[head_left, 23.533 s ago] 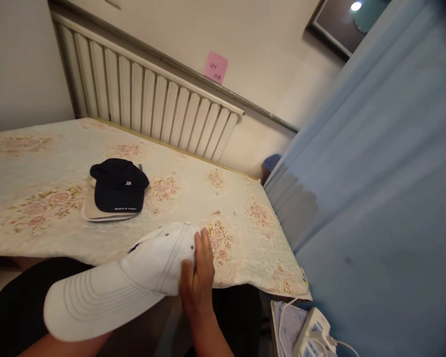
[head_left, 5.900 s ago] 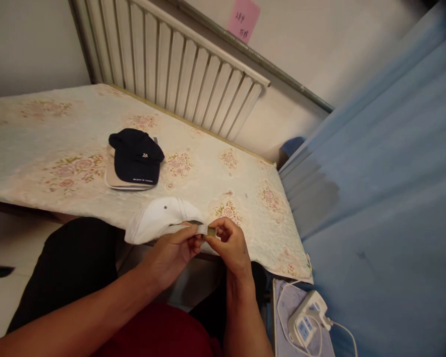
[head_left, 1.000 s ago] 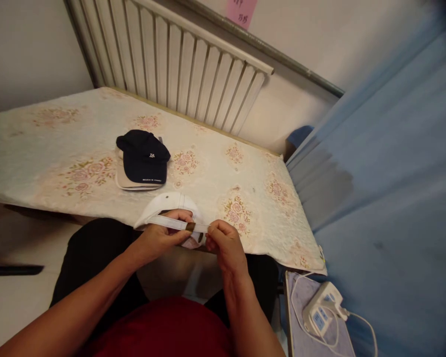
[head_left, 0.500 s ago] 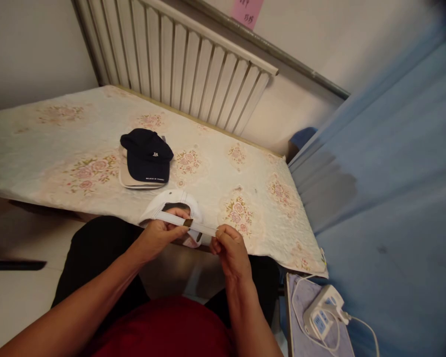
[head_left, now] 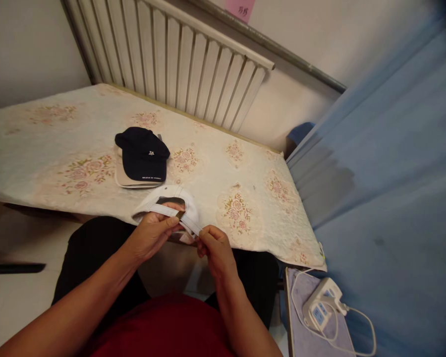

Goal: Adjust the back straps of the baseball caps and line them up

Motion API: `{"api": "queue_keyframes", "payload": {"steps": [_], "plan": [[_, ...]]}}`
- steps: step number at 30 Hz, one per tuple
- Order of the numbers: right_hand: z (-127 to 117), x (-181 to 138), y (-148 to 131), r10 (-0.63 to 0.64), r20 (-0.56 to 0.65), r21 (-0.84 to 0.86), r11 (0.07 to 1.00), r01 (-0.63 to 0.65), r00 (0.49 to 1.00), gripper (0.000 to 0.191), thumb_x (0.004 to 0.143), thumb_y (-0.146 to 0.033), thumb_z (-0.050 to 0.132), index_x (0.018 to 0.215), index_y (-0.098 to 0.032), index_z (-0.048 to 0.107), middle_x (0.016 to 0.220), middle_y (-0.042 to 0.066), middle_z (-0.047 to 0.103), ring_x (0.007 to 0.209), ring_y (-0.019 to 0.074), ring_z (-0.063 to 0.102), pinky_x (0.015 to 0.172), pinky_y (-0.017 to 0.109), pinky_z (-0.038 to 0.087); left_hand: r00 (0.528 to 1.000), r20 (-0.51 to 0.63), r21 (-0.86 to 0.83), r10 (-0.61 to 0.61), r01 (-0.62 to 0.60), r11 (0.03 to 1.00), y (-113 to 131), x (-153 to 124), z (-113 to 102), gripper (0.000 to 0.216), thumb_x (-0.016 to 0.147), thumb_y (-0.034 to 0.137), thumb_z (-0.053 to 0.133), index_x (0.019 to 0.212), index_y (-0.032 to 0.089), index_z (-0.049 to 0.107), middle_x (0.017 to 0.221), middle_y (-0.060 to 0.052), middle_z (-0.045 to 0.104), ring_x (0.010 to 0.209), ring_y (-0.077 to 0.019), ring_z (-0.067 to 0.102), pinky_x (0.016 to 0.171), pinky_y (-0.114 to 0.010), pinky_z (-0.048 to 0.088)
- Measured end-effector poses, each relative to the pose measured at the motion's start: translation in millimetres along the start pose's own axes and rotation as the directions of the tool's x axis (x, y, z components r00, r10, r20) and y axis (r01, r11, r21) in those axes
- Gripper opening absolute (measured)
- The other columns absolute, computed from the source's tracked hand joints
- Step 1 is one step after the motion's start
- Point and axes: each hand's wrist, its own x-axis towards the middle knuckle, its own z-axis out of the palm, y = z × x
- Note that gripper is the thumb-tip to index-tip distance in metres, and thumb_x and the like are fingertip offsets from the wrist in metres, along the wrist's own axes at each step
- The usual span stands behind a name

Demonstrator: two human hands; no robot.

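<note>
A white baseball cap (head_left: 189,198) is held at the table's near edge, its back opening facing me. My left hand (head_left: 156,232) is closed on the cap's back strap (head_left: 164,210), thumb beside the brown-gold buckle (head_left: 180,215), some fingers behind it inside the opening. My right hand (head_left: 214,243) pinches the strap's free end to the right of the buckle. Beyond my hands lies a navy cap (head_left: 144,154) with white lettering on its brim, stacked on a beige cap (head_left: 121,173); what else is in the stack is mostly hidden.
A flowered quilted cover (head_left: 208,173) spreads over the table. Behind it stands a white radiator (head_left: 178,64). A blue curtain (head_left: 386,198) hangs at the right. A power strip (head_left: 322,303) with white cables sits on a small stand (head_left: 301,342) at lower right.
My right hand has moved left and closer to my left hand, and the strap's free end now slants downward. The view has shifted slightly.
</note>
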Motion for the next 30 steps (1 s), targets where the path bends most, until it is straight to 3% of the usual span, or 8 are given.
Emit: {"api": "queue_keyframes", "payload": {"steps": [9, 13, 16, 20, 24, 27, 30], "plan": [[-0.3, 0.1, -1.4, 0.018, 0.001, -0.024, 1.000, -0.018, 1.000, 0.019, 0.076, -0.031, 0.058, 0.062, -0.018, 0.056, 0.048, -0.007, 0.049, 0.037, 0.0062, 0.039, 0.041, 0.021, 0.028, 0.999, 0.033, 0.004, -0.034, 0.034, 0.999, 2.1, -1.3, -0.1, 0.024, 0.071, 0.017, 0.074, 0.092, 0.016, 0.062, 0.080, -0.002, 0.067, 0.077, -0.0161, 0.065, 0.076, -0.028, 0.052], [-0.7, -4.4, -6.0, -0.130, -0.132, -0.208, 0.973, 0.101, 0.983, 0.017, 0.077, -0.035, 0.058, 0.074, -0.019, 0.055, 0.057, -0.006, 0.050, 0.046, 0.0076, 0.042, 0.046, 0.021, 0.033, 0.999, 0.023, 0.040, -0.042, 0.041, 0.998, 1.2, -3.3, -1.1, 0.026, 0.071, 0.018, 0.074, 0.094, 0.018, 0.061, 0.082, -0.002, 0.067, 0.075, -0.0159, 0.065, 0.074, -0.029, 0.052], [2.6, -10.0, -5.5, -0.330, -0.192, -0.429, 0.875, 0.224, 0.924, 0.024, 0.074, -0.033, 0.065, 0.092, -0.019, 0.057, 0.068, -0.005, 0.051, 0.055, 0.0096, 0.045, 0.053, 0.023, 0.038, 0.999, 0.002, 0.060, -0.043, 0.043, 0.997, -0.2, -4.8, -0.9, 0.027, 0.071, 0.018, 0.074, 0.094, 0.018, 0.060, 0.083, -0.001, 0.067, 0.074, -0.0145, 0.064, 0.073, -0.027, 0.051], [8.7, -14.6, 1.1, -0.513, -0.124, -0.673, 0.673, 0.308, 0.849, 0.039, 0.069, -0.029, 0.070, 0.105, -0.021, 0.056, 0.077, -0.003, 0.050, 0.063, 0.0119, 0.047, 0.061, 0.027, 0.042, 0.998, 0.020, 0.058, -0.066, 0.065, 0.996, 0.3, -7.4, 2.7, 0.026, 0.073, 0.019, 0.072, 0.096, 0.019, 0.059, 0.081, -0.001, 0.066, 0.074, -0.0139, 0.064, 0.073, -0.027, 0.050], [11.9, -13.4, 6.8, -0.547, -0.046, -0.760, 0.562, 0.326, 0.836, 0.031, 0.073, -0.023, 0.066, 0.103, -0.021, 0.057, 0.076, -0.003, 0.049, 0.065, 0.0131, 0.047, 0.062, 0.027, 0.042, 0.998, -0.001, 0.029, -0.065, 0.065, 0.998, 3.2, -11.3, 12.1, 0.025, 0.074, 0.020, 0.072, 0.095, 0.016, 0.059, 0.082, -0.003, 0.066, 0.078, -0.0146, 0.064, 0.078, -0.028, 0.050], [13.5, -11.9, 8.8, -0.534, -0.029, -0.772, 0.549, 0.321, 0.845, 0.028, 0.075, -0.019, 0.063, 0.102, -0.021, 0.056, 0.079, -0.002, 0.050, 0.066, 0.0135, 0.048, 0.063, 0.028, 0.041, 0.994, -0.090, 0.001, -0.058, 0.058, 0.998, 6.2, -14.7, 21.1, 0.023, 0.075, 0.023, 0.072, 0.093, 0.017, 0.058, 0.085, -0.002, 0.066, 0.082, -0.0153, 0.064, 0.081, -0.030, 0.050], [15.2, -11.9, 10.1, -0.538, -0.009, -0.771, 0.541, 0.336, 0.843, 0.027, 0.077, -0.020, 0.063, 0.102, -0.021, 0.056, 0.082, -0.001, 0.052, 0.067, 0.0138, 0.049, 0.063, 0.028, 0.042, 0.981, -0.175, 0.035, -0.078, 0.085, 0.996, 9.9, -17.9, 28.4, 0.022, 0.076, 0.028, 0.071, 0.090, 0.018, 0.057, 0.080, 0.001, 0.063, 0.076, -0.0144, 0.063, 0.074, -0.029, 0.051]]}}
